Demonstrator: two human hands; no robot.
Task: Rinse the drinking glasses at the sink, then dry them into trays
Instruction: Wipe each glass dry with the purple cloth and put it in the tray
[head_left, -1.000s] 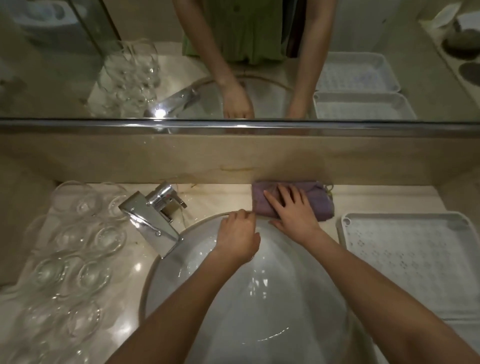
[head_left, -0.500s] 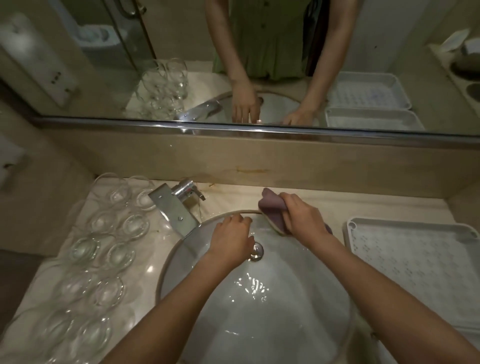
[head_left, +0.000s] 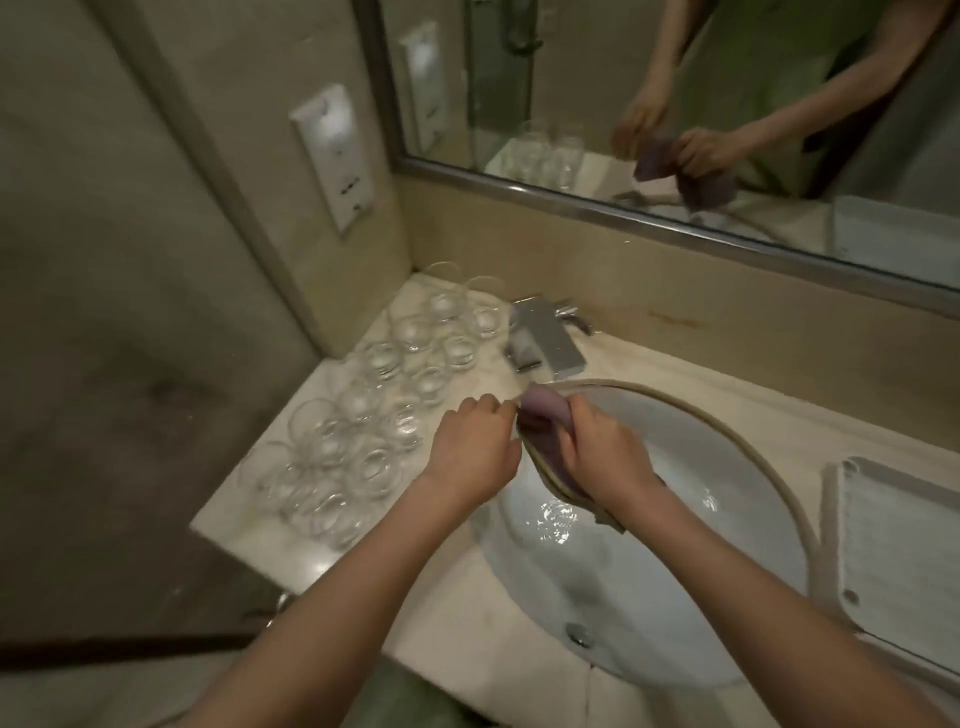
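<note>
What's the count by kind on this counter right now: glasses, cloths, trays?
Drinking glasses: 12, as best the overlapping clear rims allow
Purple cloth: 1, gripped by the right hand over the sink
White tray: 1, partly cut off at the frame's edge
Total: 14

Glasses (head_left: 384, 415): we count about a dozen clear, short tumblers, upright, packed in two rough rows on the counter left of the sink (head_left: 649, 545). White perforated tray (head_left: 893, 551) lies flat right of the sink, holding nothing we can see.
</note>
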